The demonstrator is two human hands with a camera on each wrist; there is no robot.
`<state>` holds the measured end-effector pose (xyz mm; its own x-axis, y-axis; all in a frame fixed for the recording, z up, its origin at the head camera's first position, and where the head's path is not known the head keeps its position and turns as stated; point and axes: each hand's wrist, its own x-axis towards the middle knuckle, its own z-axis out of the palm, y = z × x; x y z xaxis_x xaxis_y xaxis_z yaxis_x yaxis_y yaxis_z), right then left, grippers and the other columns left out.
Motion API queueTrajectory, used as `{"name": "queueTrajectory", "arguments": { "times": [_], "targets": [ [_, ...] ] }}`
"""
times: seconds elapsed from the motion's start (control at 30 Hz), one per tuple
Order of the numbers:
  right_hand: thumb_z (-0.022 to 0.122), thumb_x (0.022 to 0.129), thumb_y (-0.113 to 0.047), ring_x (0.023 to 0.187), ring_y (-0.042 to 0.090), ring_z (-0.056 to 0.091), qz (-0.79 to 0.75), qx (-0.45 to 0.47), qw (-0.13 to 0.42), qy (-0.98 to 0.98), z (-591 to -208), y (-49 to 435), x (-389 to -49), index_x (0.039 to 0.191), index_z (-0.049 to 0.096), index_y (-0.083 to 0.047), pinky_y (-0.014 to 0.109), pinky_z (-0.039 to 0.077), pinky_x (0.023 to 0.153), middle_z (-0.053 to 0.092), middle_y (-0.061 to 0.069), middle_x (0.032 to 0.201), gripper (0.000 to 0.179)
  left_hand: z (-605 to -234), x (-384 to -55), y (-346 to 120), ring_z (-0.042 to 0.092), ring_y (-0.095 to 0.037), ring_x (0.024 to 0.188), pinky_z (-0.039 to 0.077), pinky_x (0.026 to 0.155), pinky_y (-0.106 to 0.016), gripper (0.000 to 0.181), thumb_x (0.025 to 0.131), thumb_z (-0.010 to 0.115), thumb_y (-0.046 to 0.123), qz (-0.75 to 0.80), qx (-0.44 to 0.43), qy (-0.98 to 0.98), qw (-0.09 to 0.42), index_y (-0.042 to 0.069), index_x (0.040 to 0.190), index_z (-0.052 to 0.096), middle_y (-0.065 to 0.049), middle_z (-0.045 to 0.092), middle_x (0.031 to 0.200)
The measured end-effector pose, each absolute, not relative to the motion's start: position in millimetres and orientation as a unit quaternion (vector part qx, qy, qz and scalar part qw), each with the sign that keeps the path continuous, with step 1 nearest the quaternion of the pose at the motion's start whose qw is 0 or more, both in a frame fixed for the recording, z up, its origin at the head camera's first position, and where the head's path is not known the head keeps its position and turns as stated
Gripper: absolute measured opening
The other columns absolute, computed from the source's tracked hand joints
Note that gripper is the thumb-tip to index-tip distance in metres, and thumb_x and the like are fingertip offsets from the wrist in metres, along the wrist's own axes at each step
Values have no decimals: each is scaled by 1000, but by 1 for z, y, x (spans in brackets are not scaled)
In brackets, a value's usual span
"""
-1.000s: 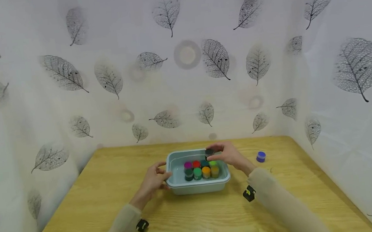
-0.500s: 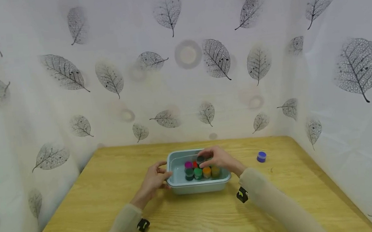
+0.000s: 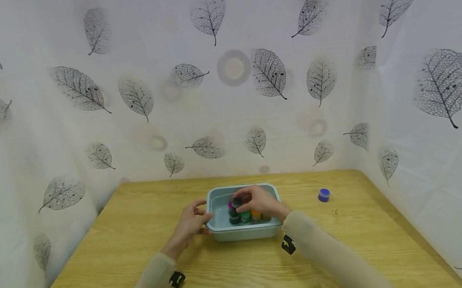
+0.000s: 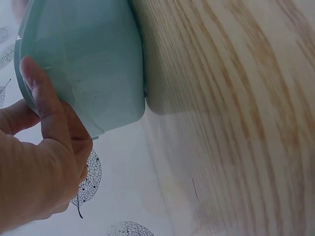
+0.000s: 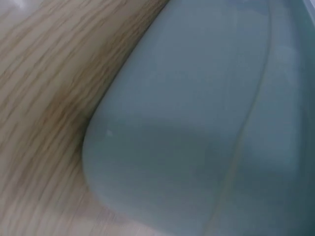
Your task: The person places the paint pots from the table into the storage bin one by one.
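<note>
A pale blue plastic tub (image 3: 245, 234) stands on the table with several small paint pots inside. My left hand (image 3: 189, 223) grips its left end; in the left wrist view the thumb and fingers (image 4: 54, 115) lie at the rim and outer wall. Over the pots, my right hand (image 3: 259, 202) pinches a black paint pot (image 3: 236, 202) between thumb and fingers. Below it show a dark green pot (image 3: 234, 218), a green pot (image 3: 245, 217), an orange pot (image 3: 256, 215) and a sliver of a magenta pot (image 3: 230, 205). My right hand hides the others.
A blue-purple pot (image 3: 324, 195) stands alone on the wooden table (image 3: 243, 272), right of the tub. Behind the table and along both sides hangs a white curtain (image 3: 228, 112) with leaf prints. The right wrist view holds only the tub's wall (image 5: 187, 123) and wood grain.
My right hand has moved left across the tub with the black pot, from its right back part to above the left pots. My left hand has stayed at the tub's left end.
</note>
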<state>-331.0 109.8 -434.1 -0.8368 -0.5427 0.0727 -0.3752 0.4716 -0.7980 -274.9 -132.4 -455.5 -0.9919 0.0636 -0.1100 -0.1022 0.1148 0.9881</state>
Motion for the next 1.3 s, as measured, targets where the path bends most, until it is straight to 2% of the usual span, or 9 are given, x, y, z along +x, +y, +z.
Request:
{"name": "queueTrajectory", "arguments": {
  "times": [0.43, 0.63, 0.7, 0.87, 1.1, 1.3],
  "targets": [
    [78, 81, -5, 105, 25, 67, -458, -264, 96, 843, -436, 83, -329, 121, 65, 1, 36, 56, 92, 70, 13, 115, 42, -456, -278, -133, 61, -19, 65, 58, 51, -30, 56, 90, 65, 0, 667, -7, 742, 62, 1, 141, 44, -15, 54, 100],
    [78, 80, -5, 108, 27, 66, -446, -261, 98, 850, -432, 75, -329, 122, 66, -2, 38, 55, 94, 69, 12, 118, 43, -456, -276, -133, 59, -17, 61, 57, 49, -29, 55, 89, 65, -1, 669, -7, 741, 61, 1, 141, 45, -15, 54, 99],
    [78, 81, -6, 108, 26, 65, -440, -259, 97, 854, -433, 73, -330, 122, 66, -4, 39, 55, 94, 69, 11, 118, 43, -456, -276, -133, 60, -18, 65, 57, 49, -29, 55, 90, 65, -2, 672, -7, 739, 59, 0, 141, 44, -14, 53, 99],
    [79, 80, -5, 105, 26, 66, -437, -256, 85, 858, -437, 68, -332, 120, 67, -2, 38, 56, 90, 70, 12, 116, 42, -453, -273, -132, 61, -22, 73, 58, 50, -29, 55, 91, 64, -2, 671, -3, 740, 57, -3, 141, 43, -14, 49, 100],
    [81, 78, -6, 99, 21, 67, -435, -240, 77, 864, -449, 63, -337, 116, 69, -4, 31, 58, 82, 71, 11, 111, 40, -454, -275, -133, 61, -24, 77, 58, 51, -29, 55, 91, 64, -2, 667, -7, 742, 62, -1, 141, 43, -15, 50, 101],
    [82, 77, -7, 97, 19, 65, -421, -235, 66, 874, -452, 58, -338, 114, 71, -6, 31, 56, 81, 71, 7, 110, 38, -452, -274, -132, 61, -22, 75, 59, 52, -31, 55, 91, 64, -2, 668, -12, 742, 63, 0, 141, 44, -14, 50, 100]
  ]
}}
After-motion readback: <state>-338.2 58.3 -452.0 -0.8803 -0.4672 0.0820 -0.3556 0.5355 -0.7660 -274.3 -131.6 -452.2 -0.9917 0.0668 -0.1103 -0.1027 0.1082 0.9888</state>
